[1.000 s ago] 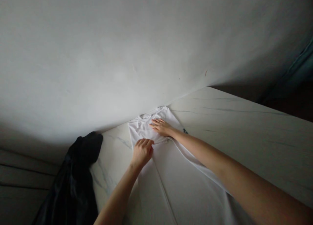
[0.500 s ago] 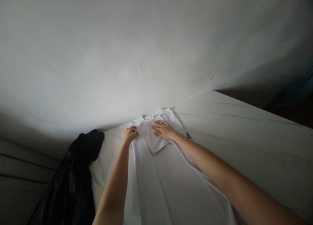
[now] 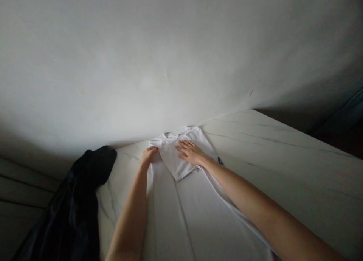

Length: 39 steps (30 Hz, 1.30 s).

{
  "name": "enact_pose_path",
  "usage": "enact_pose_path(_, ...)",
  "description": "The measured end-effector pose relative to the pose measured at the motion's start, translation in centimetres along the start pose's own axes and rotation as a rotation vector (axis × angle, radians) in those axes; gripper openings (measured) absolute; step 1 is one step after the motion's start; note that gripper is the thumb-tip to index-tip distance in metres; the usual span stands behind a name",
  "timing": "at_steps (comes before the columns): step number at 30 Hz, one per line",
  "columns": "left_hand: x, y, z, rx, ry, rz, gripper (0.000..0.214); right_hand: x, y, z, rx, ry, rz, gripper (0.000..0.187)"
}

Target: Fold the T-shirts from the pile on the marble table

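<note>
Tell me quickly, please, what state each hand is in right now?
Left hand: closed, gripping the white T-shirt at its shoulder edge.
Right hand: open, flat on the T-shirt.

To your left: black garment (image 3: 76, 200) heaped at table edge, draping down off it. White marble-look table (image 3: 283, 159), thin grey veins, runs off to your right. Plain pale wall (image 3: 170, 56) straight ahead, table butted against it. Far right: dim bluish fabric (image 3: 353, 104), too dark to identify.

The shirt (image 3: 181, 193) is plain white — no print showing. The bench (image 3: 283, 159) is white with thin grey veins, marble-like — the cloth (image 3: 76, 204) beside it is black.
</note>
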<state>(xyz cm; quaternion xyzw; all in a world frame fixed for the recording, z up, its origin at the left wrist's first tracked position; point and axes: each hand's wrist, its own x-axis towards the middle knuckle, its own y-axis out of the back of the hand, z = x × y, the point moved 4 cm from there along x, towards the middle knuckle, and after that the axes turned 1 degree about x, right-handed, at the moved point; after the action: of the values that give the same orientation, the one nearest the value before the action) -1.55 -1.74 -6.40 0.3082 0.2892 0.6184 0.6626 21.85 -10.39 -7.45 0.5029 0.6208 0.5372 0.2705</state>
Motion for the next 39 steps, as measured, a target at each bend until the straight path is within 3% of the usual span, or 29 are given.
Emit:
enact_pose_path(5,-0.3,-0.1,0.2,-0.021,0.003,-0.009,0.033,0.0,0.3,-0.2,-0.006,-0.006,-0.003,0.053)
enact_pose_path(18,-1.3,0.9,1.4,0.207,0.035,0.153,0.020,-0.1,0.4,-0.3,-0.021,-0.003,-0.010,0.053)
enact_pose_path(27,-1.8,1.2,1.6,0.326,0.056,0.156,0.021,0.0,-0.4,0.2,-0.023,0.018,0.005,0.057)
enact_pose_path(30,-1.9,1.2,1.7,0.312,0.062,0.124,0.021,0.1,0.3,0.1,-0.001,0.018,-0.003,0.056)
enact_pose_path(32,-2.0,1.1,1.6,0.291,0.068,0.094,0.021,-0.4,1.6,-0.8,-0.001,0.012,0.015,0.051)
enact_pose_path(35,-1.9,1.1,1.5,0.272,0.065,0.078,0.024,-2.2,4.7,-4.0,-0.040,0.049,0.175,0.035)
enact_pose_path(39,-1.9,1.0,1.4,0.255,0.058,0.051,0.026,-6.2,6.5,-9.8,-0.165,0.290,0.324,0.015)
